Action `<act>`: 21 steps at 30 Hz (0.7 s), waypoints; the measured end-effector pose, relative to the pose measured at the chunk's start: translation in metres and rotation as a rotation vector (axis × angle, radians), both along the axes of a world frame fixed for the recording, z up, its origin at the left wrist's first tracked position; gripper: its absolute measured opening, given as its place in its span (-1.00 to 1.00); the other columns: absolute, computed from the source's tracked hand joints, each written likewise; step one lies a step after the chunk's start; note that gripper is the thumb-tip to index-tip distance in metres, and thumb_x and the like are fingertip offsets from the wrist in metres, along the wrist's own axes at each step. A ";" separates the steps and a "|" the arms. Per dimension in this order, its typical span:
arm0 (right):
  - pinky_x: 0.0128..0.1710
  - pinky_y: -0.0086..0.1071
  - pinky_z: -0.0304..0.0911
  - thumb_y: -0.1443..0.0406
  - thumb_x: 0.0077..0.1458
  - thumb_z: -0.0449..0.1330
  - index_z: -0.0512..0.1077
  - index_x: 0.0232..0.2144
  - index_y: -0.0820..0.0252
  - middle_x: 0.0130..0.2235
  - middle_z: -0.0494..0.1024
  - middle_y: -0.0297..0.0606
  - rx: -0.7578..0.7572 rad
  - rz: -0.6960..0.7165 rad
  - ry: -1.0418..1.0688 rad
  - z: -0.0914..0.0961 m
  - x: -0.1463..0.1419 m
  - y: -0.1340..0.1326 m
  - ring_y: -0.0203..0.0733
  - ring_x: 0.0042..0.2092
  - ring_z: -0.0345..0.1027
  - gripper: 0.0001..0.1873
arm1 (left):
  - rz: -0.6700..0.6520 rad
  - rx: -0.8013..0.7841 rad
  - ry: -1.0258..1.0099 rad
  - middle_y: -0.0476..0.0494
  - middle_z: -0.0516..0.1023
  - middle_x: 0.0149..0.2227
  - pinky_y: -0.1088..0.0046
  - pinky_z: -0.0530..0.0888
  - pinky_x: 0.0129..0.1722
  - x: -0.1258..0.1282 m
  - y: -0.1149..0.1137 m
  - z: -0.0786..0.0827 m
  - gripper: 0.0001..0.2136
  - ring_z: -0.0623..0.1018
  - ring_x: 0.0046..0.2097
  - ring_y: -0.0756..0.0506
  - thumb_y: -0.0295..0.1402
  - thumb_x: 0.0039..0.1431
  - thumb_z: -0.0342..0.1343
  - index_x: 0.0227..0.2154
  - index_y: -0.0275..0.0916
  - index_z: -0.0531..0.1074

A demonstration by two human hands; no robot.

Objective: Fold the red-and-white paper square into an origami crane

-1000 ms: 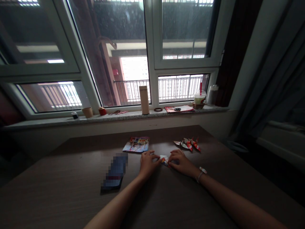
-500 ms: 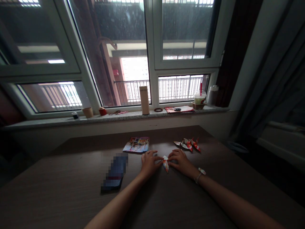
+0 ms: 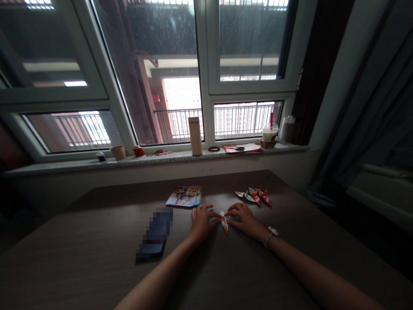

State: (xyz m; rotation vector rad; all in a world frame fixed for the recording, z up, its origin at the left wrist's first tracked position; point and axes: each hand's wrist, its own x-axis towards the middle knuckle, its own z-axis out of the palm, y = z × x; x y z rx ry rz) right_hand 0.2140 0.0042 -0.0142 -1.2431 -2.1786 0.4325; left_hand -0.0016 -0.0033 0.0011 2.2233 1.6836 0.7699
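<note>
The left hand (image 3: 201, 222) and right hand (image 3: 245, 219) each pinch the small folded paper (image 3: 223, 221) lying on the table (image 3: 97, 258) between them. Other paper folds (image 3: 256, 194) lie at two o'clock from it, and a booklet (image 3: 185, 196) at eleven.

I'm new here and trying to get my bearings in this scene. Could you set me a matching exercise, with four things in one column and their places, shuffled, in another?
Things:
1. small folded paper
2. folded paper figures
3. tall beige flask
4. cup with red straw

Places:
A. on the windowsill, near its middle
B. on the table, just beyond the right hand
C. on the windowsill, towards its right end
D. between the fingertips of the left hand and the right hand

Pairs: 1-D, 2-B, 3-A, 4-C.
</note>
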 end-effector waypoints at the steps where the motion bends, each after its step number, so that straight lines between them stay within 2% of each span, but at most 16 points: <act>1: 0.21 -0.02 0.02 0.09 0.12 0.24 0.56 -0.13 -0.09 -0.01 0.47 -0.24 -0.001 -0.002 -0.001 0.001 0.000 0.000 -0.01 0.11 0.19 -0.73 | 0.001 -0.003 -0.006 -0.02 0.46 0.11 0.07 0.13 0.23 0.000 0.000 0.000 -0.87 0.33 0.18 -0.23 -0.17 0.11 0.21 -0.29 0.11 0.63; 5: 0.21 -0.03 0.03 0.11 0.11 0.26 0.56 -0.13 -0.08 -0.01 0.47 -0.24 0.000 -0.011 -0.004 0.003 -0.001 -0.002 0.00 0.11 0.20 -0.74 | 0.010 -0.006 -0.043 0.00 0.48 0.09 0.07 0.12 0.23 0.000 0.002 -0.001 -0.86 0.35 0.17 -0.22 -0.14 0.12 0.19 -0.30 0.10 0.63; 10: 0.20 -0.03 0.04 0.12 0.11 0.25 0.56 -0.13 -0.08 -0.01 0.48 -0.24 -0.010 -0.013 -0.006 0.003 -0.001 -0.002 -0.01 0.10 0.20 -0.74 | 0.071 0.013 -0.107 -0.04 0.52 0.04 0.12 0.16 0.22 0.000 0.007 -0.006 -0.78 0.39 0.13 -0.19 -0.12 0.18 0.11 -0.38 -0.05 0.61; 12: 0.20 -0.02 0.03 0.12 0.12 0.24 0.56 -0.13 -0.08 -0.01 0.48 -0.24 -0.019 -0.015 -0.007 0.003 -0.001 -0.001 -0.01 0.11 0.20 -0.75 | 0.082 0.012 -0.094 -0.05 0.52 0.04 0.13 0.17 0.22 -0.001 0.008 -0.007 -0.79 0.39 0.12 -0.19 -0.13 0.15 0.14 -0.42 -0.08 0.60; 16: 0.21 -0.01 0.02 0.11 0.12 0.24 0.56 -0.13 -0.09 0.00 0.47 -0.25 -0.021 -0.011 -0.004 0.002 0.000 -0.001 0.00 0.11 0.19 -0.74 | 0.032 -0.010 -0.018 -0.03 0.46 0.12 0.07 0.12 0.24 -0.003 0.007 -0.006 -0.84 0.34 0.17 -0.23 -0.19 0.02 0.28 -0.30 0.02 0.61; 21: 0.21 -0.03 0.03 0.11 0.12 0.23 0.55 -0.11 -0.08 0.01 0.47 -0.24 -0.018 -0.011 0.001 0.002 0.000 -0.001 0.00 0.11 0.19 -0.73 | -0.027 -0.032 0.033 -0.05 0.42 0.16 0.03 0.11 0.24 -0.007 0.007 -0.004 -0.86 0.30 0.21 -0.26 -0.19 0.05 0.26 -0.30 0.07 0.63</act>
